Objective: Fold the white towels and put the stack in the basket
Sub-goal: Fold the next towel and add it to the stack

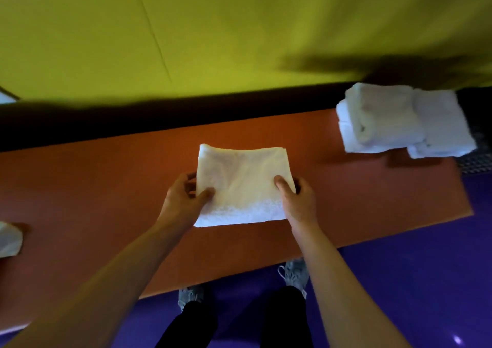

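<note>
Both hands, left (183,195) and right (298,198), pinch the folded towel (242,185) with thumb and fingers; some folded ones (399,121) already wait, at least one more (9,238) left, nothing basketed.

The folded white terry-cloth towel (243,185) is showing a soft, looped, matt pile, rougher along its near edge. The stacked white cloth towels (399,121) at the far right are looking equally fluffy and matt. The orange counter (106,187) is appearing smooth and matt, without shine. The purple floor (412,281) is gleaming glossy, catching a bright highlight. The yellow-green wall (213,28) is looking flat and matt.
</note>
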